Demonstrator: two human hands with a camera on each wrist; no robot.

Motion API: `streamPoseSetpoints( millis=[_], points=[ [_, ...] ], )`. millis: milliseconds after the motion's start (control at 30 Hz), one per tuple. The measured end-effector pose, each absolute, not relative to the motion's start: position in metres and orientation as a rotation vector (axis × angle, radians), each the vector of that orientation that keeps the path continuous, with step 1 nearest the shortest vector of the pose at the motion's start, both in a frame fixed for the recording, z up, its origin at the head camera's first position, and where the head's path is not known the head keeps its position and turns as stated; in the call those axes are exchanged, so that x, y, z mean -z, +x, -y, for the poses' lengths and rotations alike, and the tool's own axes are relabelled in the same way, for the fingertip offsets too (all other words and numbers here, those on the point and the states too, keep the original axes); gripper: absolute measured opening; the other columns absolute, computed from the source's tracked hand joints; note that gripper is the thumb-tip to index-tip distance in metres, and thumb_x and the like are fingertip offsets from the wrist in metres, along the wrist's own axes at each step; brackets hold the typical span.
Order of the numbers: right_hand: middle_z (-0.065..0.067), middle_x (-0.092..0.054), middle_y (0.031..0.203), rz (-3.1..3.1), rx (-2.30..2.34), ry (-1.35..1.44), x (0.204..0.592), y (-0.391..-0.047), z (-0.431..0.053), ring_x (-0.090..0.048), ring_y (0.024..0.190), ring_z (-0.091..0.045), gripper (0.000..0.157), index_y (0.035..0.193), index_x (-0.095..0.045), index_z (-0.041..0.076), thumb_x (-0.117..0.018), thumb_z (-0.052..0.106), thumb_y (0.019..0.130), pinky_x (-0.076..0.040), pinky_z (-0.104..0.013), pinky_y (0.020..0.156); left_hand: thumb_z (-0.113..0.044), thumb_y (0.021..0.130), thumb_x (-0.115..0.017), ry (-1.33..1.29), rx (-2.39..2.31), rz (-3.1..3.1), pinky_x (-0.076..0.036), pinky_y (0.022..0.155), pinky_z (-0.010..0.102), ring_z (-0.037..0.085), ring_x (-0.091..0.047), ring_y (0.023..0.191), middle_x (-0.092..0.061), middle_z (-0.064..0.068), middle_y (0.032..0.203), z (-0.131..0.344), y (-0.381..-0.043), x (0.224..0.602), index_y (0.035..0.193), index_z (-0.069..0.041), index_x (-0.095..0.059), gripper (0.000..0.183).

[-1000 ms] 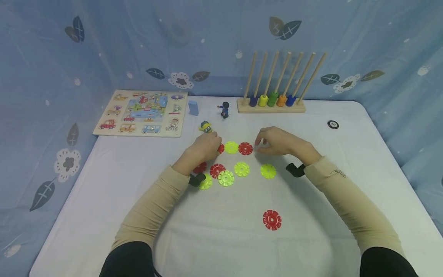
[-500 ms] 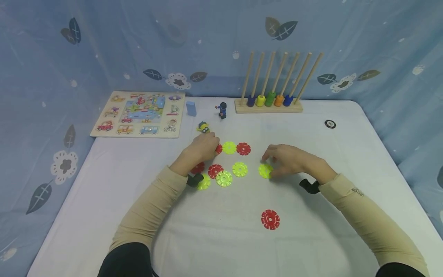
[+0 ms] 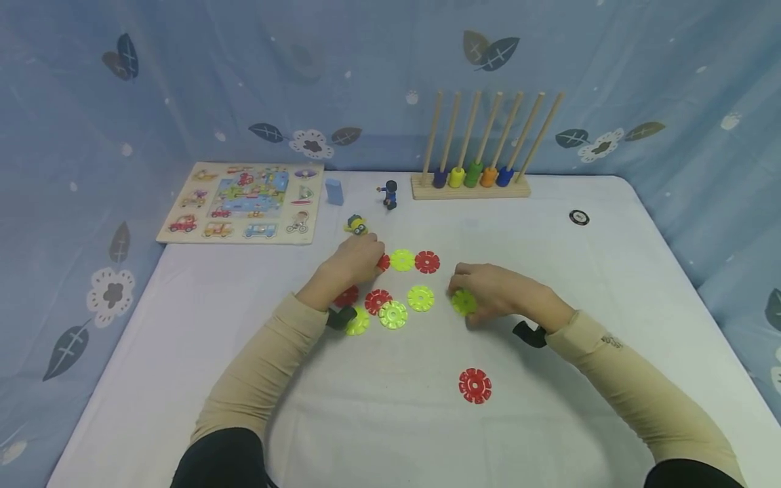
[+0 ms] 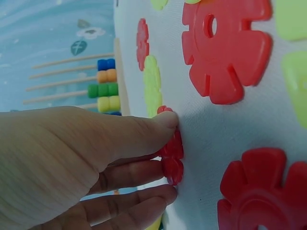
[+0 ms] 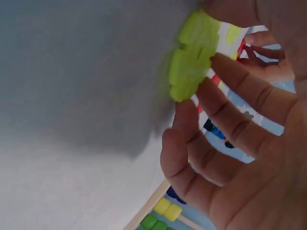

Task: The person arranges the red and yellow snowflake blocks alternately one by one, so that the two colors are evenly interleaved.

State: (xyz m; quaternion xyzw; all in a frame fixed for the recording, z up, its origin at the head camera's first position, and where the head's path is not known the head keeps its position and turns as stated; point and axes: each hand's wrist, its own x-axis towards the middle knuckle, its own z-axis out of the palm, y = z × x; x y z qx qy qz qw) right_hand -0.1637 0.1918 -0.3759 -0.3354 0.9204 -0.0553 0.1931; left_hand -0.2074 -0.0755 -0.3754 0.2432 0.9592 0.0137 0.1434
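My left hand (image 3: 354, 261) holds a red notched plastic disc (image 4: 172, 153) by its edge between thumb and fingers, low over the white cloth. That red disc ends a row with a yellow-green disc (image 3: 403, 260) and another red disc (image 3: 427, 261). To the right, my right hand (image 3: 491, 290) has thumb and fingertips around the rim of a separate yellow-green disc (image 5: 192, 57). Nearer the body lies a second group: two red discs (image 3: 378, 301) and several yellow-green discs (image 3: 421, 298), one overlapping a red one. My left wrist partly covers this group's left end.
A single red disc (image 3: 474, 385) lies nearer the front. Behind the hands are a picture puzzle board (image 3: 238, 203), blue block (image 3: 334, 192), yellow toy figure (image 3: 356, 225), dark-haired figure (image 3: 389, 195) and wooden peg stand (image 3: 472, 190). A black round chip (image 3: 579, 217) lies right.
My right hand has come from beside the row's right end toward the body, and its fingers now close round the lone yellow-green disc. The left hand stays at its red disc.
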Motion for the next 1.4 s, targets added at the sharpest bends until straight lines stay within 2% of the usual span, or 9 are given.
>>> streamPoseSetpoints(
  millis=[333, 500, 700, 1000, 1400],
  points=[
    [-0.003, -0.06, 0.125, -2.627, 0.187, -0.964, 0.377, -0.153, -0.203, -0.06, 0.109, -0.022, 0.047, 0.116, -0.069, 0.019, -0.082, 0.024, 0.072, -0.053, -0.042, 0.095, -0.025, 0.09, -0.068, 0.704, -0.036, -2.778, -0.052, 0.083, 0.034, 0.021, -0.057, 0.09, -0.06, 0.008, 0.104, 0.075, -0.206, 0.374, 0.112, -0.004, -0.064, 0.031],
    [-0.002, -0.062, 0.119, -2.664, 0.208, -0.956, 0.379, -0.155, -0.213, -0.061, 0.1, -0.018, 0.048, 0.116, -0.068, 0.016, -0.08, 0.025, 0.071, -0.055, -0.039, 0.09, -0.025, 0.09, -0.068, 0.718, -0.033, -2.785, -0.052, 0.082, 0.033, 0.021, -0.057, 0.089, -0.061, 0.008, 0.103, 0.075, -0.206, 0.375, 0.111, -0.004, -0.064, 0.03],
    [-0.002, -0.063, 0.112, -2.711, 0.216, -0.89, 0.378, -0.171, -0.227, -0.056, 0.089, -0.015, 0.05, 0.117, -0.066, 0.015, -0.078, 0.025, 0.07, -0.054, -0.034, 0.081, -0.024, 0.09, -0.068, 0.727, -0.013, -2.786, -0.052, 0.081, 0.033, 0.02, -0.056, 0.088, -0.06, 0.008, 0.101, 0.076, -0.206, 0.375, 0.109, -0.003, -0.065, 0.028],
    [-0.009, -0.065, 0.115, -2.737, 0.225, -0.851, 0.374, -0.205, -0.219, -0.06, 0.101, -0.023, 0.058, 0.126, -0.059, 0.01, -0.078, 0.025, 0.073, -0.052, -0.044, 0.09, -0.023, 0.09, -0.067, 0.725, -0.035, -2.788, -0.052, 0.081, 0.032, 0.02, -0.056, 0.089, -0.06, 0.008, 0.102, 0.075, -0.204, 0.375, 0.11, -0.003, -0.065, 0.028],
    [-0.005, -0.065, 0.111, -2.692, 0.189, -0.844, 0.373, -0.229, -0.192, -0.056, 0.093, -0.021, 0.047, 0.115, -0.064, 0.011, -0.078, 0.028, 0.074, -0.052, -0.04, 0.088, -0.023, 0.09, -0.067, 0.723, -0.025, -2.787, -0.052, 0.082, 0.032, 0.02, -0.056, 0.089, -0.061, 0.008, 0.102, 0.075, -0.204, 0.374, 0.11, -0.003, -0.065, 0.028]
  ],
)
